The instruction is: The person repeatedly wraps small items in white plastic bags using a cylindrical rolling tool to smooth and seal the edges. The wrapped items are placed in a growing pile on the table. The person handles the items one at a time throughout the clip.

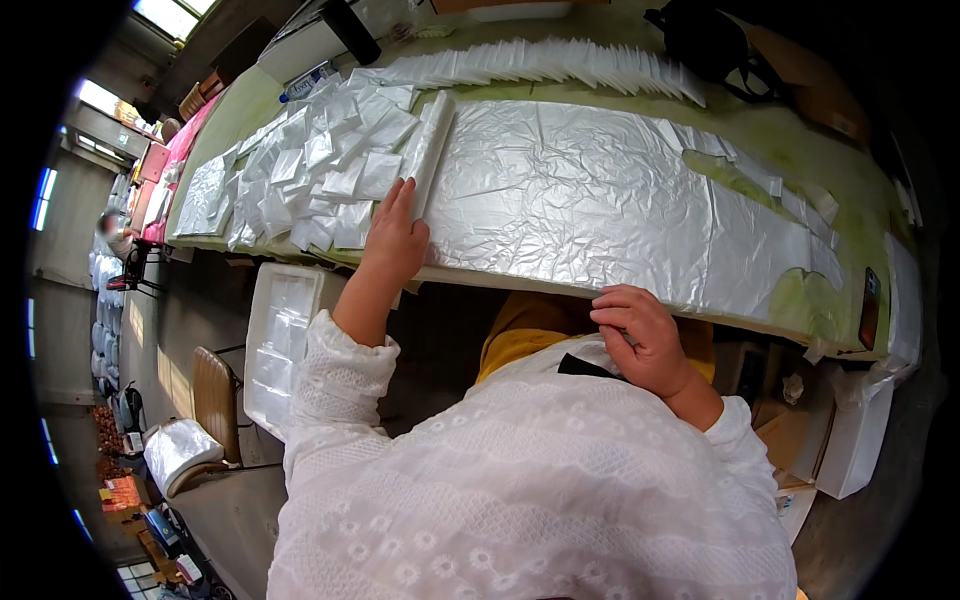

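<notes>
My left hand (398,240) lies with its fingers stretched out against the near end of a roll of clear plastic film (432,150). From that roll, a wide crinkled sheet of film (580,190) spreads rightward over the green-covered table (600,115). At the table's near edge, by the sheet's border, is my right hand (645,338); its fingers are loosely bent, the thumb stands apart, and I see nothing in it. Left of the roll is a loose heap of small, flat, clear plastic packets (320,165). Some packets lie close to my left fingertips.
A long row of upright thin white packets (540,65) runs along the far side. Beyond the heap lie a plastic bottle (308,82) and a black cylinder (350,32). A white foam box (262,375) and a chair (213,400) stand at left; a phone (869,305) lies at the right edge.
</notes>
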Action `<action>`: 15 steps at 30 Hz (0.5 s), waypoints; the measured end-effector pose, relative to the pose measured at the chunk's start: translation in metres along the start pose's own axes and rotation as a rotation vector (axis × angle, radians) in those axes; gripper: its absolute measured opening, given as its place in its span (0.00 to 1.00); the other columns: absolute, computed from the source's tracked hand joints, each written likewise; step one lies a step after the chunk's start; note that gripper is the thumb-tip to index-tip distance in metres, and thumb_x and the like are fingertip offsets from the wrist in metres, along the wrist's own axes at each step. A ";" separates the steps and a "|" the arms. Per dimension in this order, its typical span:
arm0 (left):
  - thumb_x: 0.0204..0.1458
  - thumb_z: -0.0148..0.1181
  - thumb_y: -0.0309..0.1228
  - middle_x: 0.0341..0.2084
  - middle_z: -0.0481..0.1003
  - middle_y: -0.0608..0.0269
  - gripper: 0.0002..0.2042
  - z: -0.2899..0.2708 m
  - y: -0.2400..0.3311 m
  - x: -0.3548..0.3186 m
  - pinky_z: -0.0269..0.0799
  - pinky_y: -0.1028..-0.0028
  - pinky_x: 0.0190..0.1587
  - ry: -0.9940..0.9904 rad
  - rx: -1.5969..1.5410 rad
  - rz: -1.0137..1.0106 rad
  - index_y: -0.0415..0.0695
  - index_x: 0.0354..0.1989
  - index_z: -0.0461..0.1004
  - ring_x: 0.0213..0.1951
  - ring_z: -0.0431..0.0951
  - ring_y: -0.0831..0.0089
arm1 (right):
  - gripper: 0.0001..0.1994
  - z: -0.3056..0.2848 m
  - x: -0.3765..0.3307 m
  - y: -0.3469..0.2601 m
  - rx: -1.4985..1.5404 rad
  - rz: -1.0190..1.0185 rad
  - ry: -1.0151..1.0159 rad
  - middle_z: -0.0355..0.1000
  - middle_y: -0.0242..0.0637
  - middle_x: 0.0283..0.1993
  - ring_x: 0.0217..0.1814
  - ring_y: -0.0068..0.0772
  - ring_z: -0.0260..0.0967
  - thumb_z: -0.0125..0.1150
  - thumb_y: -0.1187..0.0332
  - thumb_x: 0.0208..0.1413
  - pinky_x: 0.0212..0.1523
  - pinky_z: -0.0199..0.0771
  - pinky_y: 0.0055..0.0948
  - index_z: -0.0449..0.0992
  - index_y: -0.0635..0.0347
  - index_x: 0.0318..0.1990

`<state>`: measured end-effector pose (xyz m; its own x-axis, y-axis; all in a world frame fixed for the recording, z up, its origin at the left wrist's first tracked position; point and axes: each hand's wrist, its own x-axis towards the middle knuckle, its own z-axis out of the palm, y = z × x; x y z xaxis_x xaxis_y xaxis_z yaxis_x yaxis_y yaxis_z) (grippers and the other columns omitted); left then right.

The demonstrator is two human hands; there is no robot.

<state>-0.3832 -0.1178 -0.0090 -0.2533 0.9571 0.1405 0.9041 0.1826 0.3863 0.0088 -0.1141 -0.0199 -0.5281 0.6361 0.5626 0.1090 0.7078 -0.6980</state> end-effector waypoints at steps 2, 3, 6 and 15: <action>0.59 0.55 0.34 0.74 0.54 0.39 0.34 0.004 0.016 0.005 0.55 0.58 0.74 -0.063 0.105 -0.089 0.38 0.74 0.54 0.73 0.57 0.44 | 0.11 -0.001 -0.001 -0.001 0.001 0.006 -0.015 0.79 0.41 0.45 0.51 0.46 0.77 0.67 0.80 0.51 0.55 0.77 0.41 0.81 0.59 0.42; 0.60 0.56 0.35 0.74 0.53 0.39 0.35 0.005 0.020 0.005 0.54 0.58 0.74 -0.078 0.138 -0.096 0.39 0.75 0.52 0.73 0.56 0.43 | 0.11 -0.002 -0.002 -0.001 0.004 0.011 -0.017 0.79 0.41 0.45 0.51 0.46 0.77 0.66 0.80 0.51 0.54 0.77 0.40 0.81 0.59 0.42; 0.60 0.58 0.41 0.74 0.53 0.39 0.39 0.005 0.025 0.004 0.53 0.59 0.74 -0.106 0.235 -0.116 0.40 0.76 0.49 0.74 0.55 0.44 | 0.11 -0.004 -0.008 0.001 0.021 0.049 -0.022 0.79 0.41 0.45 0.50 0.46 0.77 0.66 0.80 0.51 0.53 0.77 0.39 0.81 0.60 0.42; 0.54 0.66 0.52 0.65 0.68 0.44 0.45 -0.018 -0.014 0.034 0.67 0.59 0.66 -0.181 0.349 -0.396 0.49 0.77 0.53 0.67 0.69 0.47 | 0.10 -0.010 -0.012 0.001 0.042 0.023 -0.008 0.79 0.42 0.45 0.49 0.45 0.77 0.66 0.80 0.52 0.52 0.77 0.38 0.81 0.59 0.43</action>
<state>-0.4104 -0.0923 0.0070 -0.5617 0.8178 -0.1250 0.8199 0.5705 0.0480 0.0231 -0.1179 -0.0229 -0.5328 0.6491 0.5430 0.0859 0.6798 -0.7284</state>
